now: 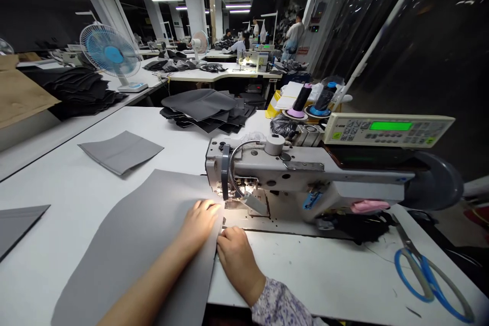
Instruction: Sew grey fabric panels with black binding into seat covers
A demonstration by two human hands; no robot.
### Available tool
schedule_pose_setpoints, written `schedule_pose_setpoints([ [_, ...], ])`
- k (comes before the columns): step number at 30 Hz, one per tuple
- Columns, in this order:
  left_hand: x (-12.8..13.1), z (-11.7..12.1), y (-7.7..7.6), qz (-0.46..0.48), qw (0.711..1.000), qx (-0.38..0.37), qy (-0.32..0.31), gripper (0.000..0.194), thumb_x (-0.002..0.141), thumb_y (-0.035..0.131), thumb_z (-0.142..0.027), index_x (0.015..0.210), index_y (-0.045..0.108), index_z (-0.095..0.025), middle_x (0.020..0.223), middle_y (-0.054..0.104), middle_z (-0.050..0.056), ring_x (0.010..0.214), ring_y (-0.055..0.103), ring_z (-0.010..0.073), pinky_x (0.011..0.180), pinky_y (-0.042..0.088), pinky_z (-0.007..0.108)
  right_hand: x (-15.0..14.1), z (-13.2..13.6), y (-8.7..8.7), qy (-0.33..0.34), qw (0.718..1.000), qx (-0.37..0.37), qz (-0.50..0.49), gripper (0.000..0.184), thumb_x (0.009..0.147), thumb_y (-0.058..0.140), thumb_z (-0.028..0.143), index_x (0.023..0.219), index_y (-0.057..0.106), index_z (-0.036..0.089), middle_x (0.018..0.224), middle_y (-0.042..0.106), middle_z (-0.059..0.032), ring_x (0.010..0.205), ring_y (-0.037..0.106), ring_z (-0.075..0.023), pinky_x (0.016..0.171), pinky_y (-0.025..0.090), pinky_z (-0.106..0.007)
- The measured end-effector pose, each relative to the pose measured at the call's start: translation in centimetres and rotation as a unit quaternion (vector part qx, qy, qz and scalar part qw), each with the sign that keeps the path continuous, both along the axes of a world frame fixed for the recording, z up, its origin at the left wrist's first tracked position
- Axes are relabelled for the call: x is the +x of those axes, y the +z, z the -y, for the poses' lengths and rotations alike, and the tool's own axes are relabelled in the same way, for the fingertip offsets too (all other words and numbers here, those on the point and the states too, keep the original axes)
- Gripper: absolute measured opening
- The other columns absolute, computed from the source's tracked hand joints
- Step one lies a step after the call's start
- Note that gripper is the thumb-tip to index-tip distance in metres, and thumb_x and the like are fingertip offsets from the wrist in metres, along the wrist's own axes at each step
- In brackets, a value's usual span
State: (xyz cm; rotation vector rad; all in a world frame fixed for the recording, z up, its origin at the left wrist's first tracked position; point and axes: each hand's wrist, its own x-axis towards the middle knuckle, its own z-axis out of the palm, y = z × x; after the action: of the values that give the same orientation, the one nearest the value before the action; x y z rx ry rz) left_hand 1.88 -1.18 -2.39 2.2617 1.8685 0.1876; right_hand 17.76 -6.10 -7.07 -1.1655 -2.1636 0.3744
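A large grey fabric panel [153, 224] lies on the white table, its right edge running up to the needle area of the sewing machine [267, 163]. My left hand [200, 221] rests on top of that panel, fingers stretched flat close to the lit presser foot. Just below and to the right, my right hand [237, 254] has its fingers curled closed on the panel's edge; the fingertips are partly hidden. The machine's small lamp [255, 204] lights the stitching spot, where the needle itself is hard to make out.
Blue-handled scissors [424, 270] lie at the right. Dark fabric pieces [206, 107] are stacked behind the machine, beside thread cones [301, 99]. A smaller grey piece [122, 152] lies left. A control panel [389, 130] tops the machine. A fan [110, 53] and several people are farther back.
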Motion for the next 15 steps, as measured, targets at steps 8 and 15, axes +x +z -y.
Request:
schedule_pose_setpoints([
  [8,0.5,-1.4,-0.4,0.003,0.999,0.033,-0.011,0.032,0.099,0.046,-0.020,0.113,0.075,-0.024,0.118,0.071,0.006,0.108,0.061,0.0234,0.099,0.047,0.037,0.5,-2.8,-0.5,-0.017,1.000,0.012,-0.005,0.025,0.087,0.055,0.002,0.067,0.055,0.018,0.078,0.056,-0.0020,0.077,0.050,-0.0175,0.071,0.036,-0.030],
  [15,0.3,-2.4,-1.2,0.030,0.997,0.066,-0.030,0.031,0.098,0.046,-0.015,0.104,0.076,-0.021,0.113,0.073,0.007,0.106,0.063,0.0215,0.100,0.047,0.034,0.5,-4.3,-0.8,-0.030,0.999,0.019,-0.007,0.025,0.087,0.055,0.001,0.069,0.057,0.018,0.079,0.058,-0.0021,0.079,0.052,-0.0178,0.073,0.040,-0.030],
])
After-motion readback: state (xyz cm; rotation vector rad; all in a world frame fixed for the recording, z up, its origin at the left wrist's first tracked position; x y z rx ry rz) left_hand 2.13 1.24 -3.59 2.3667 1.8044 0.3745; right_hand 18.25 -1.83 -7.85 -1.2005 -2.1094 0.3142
